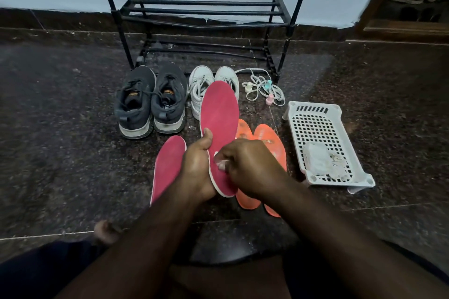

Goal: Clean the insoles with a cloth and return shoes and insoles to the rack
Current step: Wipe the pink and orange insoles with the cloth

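Four insoles are in view, and one pink insole is lifted above the floor. The left hand grips its near left edge, with the thumb on the top face. The right hand pinches a small white cloth against the heel part. The long axis of the insole runs from near to far, so most of the uncleaned face lies far from the cloth; I think the wiping must go away from the body. The rack stands far behind the shoes.
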`<action>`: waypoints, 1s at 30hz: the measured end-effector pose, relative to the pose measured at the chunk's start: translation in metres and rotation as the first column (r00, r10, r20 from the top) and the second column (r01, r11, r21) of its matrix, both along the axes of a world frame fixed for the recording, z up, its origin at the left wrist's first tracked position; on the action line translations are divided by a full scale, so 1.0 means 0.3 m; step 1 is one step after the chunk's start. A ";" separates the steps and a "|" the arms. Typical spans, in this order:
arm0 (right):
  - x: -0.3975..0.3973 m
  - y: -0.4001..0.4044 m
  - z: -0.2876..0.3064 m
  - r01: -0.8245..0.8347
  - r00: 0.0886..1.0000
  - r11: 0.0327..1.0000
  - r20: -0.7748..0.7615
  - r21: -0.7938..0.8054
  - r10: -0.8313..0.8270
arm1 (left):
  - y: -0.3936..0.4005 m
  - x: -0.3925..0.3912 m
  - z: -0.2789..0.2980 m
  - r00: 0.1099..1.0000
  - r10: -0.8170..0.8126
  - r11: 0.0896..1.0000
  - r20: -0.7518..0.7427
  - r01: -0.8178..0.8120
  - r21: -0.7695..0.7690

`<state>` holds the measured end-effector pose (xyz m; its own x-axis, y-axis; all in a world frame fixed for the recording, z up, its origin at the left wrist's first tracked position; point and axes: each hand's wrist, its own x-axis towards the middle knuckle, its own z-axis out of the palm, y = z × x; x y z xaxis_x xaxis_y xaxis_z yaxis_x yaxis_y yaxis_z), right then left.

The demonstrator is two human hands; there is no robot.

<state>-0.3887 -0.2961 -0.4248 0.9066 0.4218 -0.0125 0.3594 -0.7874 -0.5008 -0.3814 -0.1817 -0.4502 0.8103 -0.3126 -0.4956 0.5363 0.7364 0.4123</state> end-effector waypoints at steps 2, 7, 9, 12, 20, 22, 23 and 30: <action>-0.004 -0.017 0.026 0.048 0.987 0.985 -0.158 0.168 -0.021 | 0.005 0.002 0.012 1.000 0.001 1.000 0.019 -0.001 0.005; 0.037 -0.024 0.020 0.212 0.974 0.914 0.006 0.346 -0.228 | 0.001 -0.003 0.013 1.000 0.011 0.999 -0.017 -0.012 -0.031; 0.019 -0.001 0.023 0.158 0.984 0.959 0.039 0.237 -0.172 | 0.002 -0.010 0.022 0.999 -0.026 0.999 -0.024 0.025 -0.046; -0.016 0.010 0.039 0.047 0.995 0.990 -0.094 0.133 -0.034 | 0.011 -0.007 0.031 0.999 -0.043 0.998 -0.024 0.042 -0.040; 0.022 -0.016 0.054 0.208 0.977 0.922 -0.020 0.326 -0.214 | 0.016 0.000 0.013 0.999 -0.003 0.998 -0.038 0.001 -0.058; 0.000 0.014 0.041 0.116 0.992 0.977 0.031 0.177 -0.123 | 0.015 -0.002 0.019 0.998 -0.037 0.999 -0.057 0.035 -0.039; -0.012 0.024 0.043 0.065 0.998 0.992 0.013 0.111 -0.067 | 0.019 0.000 0.016 0.995 -0.049 0.998 -0.083 0.046 -0.039; 0.016 -0.055 0.104 0.207 0.970 0.894 -0.201 0.397 -0.135 | 0.021 0.006 0.025 0.999 0.010 1.000 -0.033 -0.010 0.012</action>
